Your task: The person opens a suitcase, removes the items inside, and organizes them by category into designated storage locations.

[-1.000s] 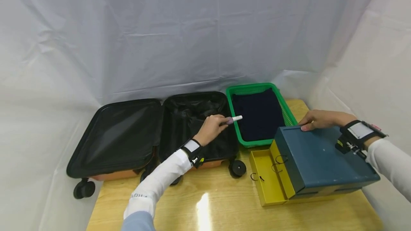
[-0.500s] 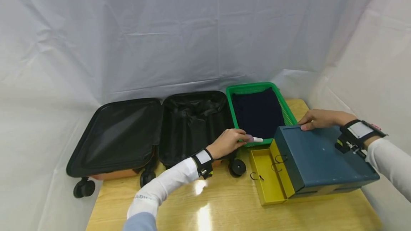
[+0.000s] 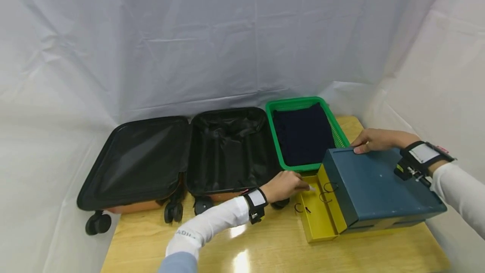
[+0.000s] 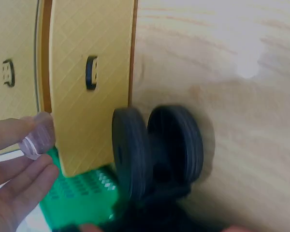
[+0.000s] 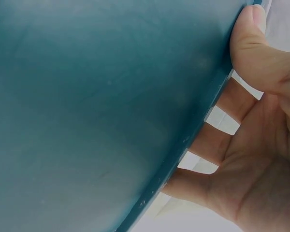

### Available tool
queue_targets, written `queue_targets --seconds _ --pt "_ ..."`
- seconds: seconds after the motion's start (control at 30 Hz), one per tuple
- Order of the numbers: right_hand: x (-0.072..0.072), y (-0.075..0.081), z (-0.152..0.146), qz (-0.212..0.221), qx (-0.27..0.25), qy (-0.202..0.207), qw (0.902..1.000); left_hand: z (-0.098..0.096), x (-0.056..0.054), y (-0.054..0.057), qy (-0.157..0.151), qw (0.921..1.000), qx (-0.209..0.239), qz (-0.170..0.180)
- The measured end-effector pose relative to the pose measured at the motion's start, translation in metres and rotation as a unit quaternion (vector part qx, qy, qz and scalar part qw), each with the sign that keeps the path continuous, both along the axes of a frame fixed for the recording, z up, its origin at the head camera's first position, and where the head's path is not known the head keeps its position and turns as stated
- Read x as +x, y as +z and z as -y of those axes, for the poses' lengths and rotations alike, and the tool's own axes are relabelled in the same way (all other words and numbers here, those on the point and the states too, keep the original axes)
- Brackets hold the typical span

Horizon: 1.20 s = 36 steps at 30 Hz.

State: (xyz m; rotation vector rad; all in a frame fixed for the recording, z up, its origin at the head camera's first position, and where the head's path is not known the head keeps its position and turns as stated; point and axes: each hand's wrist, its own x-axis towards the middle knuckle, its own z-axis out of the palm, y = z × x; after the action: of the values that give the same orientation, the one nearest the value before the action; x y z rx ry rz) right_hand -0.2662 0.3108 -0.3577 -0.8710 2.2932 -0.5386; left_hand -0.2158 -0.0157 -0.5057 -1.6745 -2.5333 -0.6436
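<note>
My left hand (image 3: 286,186) pinches a small purple-and-white tube (image 4: 40,135) between thumb and fingers, at the back end of the pulled-out yellow drawer (image 3: 316,231). In the head view only the tube's pale tip shows; the fingers cover the rest. The drawer sticks out of the left side of a dark blue drawer cabinet (image 3: 390,188). My right hand (image 3: 375,139) grips that cabinet's far edge, thumb on the top and fingers over the side. In the right wrist view the blue top (image 5: 111,106) fills most of the picture, and the fingertips are hidden behind its edge.
A green basket (image 3: 281,155) with folded dark cloth stands behind the drawer. An open suitcase (image 3: 231,159) with black lining lies at the left, its black wheels (image 4: 130,150) jutting toward the front. Bare wooden table (image 3: 273,243) shows in front.
My left hand has moved right and toward the front with the tube, from over the suitcase and basket to the drawer. The right hand keeps its grip on the cabinet.
</note>
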Motion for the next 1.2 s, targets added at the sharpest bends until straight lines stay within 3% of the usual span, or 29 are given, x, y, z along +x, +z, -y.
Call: queue_targets --seconds 0.27,0.4,0.6,0.7,0.83,0.97,1.07,1.2 --pt "0.0 0.0 0.003 0.003 0.007 -0.01 0.9999 -0.016 0.005 -0.016 0.043 0.9969 -0.052 -0.041" --pt "0.001 0.0 0.004 0.001 0.006 -0.014 0.9999 -0.022 0.005 -0.02 0.044 0.9951 -0.077 -0.042" --pt "0.002 0.001 0.005 -0.001 0.008 -0.012 0.9999 -0.026 0.004 -0.024 0.036 0.9935 -0.108 -0.013" --pt "0.002 0.001 0.004 -0.006 0.011 -0.01 0.9999 -0.023 0.003 -0.025 0.033 0.9948 -0.096 0.001" --pt "0.0 0.0 0.004 -0.011 0.012 -0.009 0.9998 -0.014 0.005 -0.025 0.036 0.9983 -0.041 0.021" --pt "-0.001 -0.001 0.004 -0.004 0.013 -0.014 0.9998 -0.002 0.01 -0.026 0.06 0.998 -0.017 0.006" --pt "0.0 -0.001 0.005 0.002 0.016 -0.019 0.9997 0.005 0.012 -0.029 0.078 0.9962 -0.024 -0.03" --pt "0.0 0.0 0.004 0.001 0.018 -0.021 0.9996 0.01 0.015 -0.031 0.071 0.996 -0.028 -0.047"
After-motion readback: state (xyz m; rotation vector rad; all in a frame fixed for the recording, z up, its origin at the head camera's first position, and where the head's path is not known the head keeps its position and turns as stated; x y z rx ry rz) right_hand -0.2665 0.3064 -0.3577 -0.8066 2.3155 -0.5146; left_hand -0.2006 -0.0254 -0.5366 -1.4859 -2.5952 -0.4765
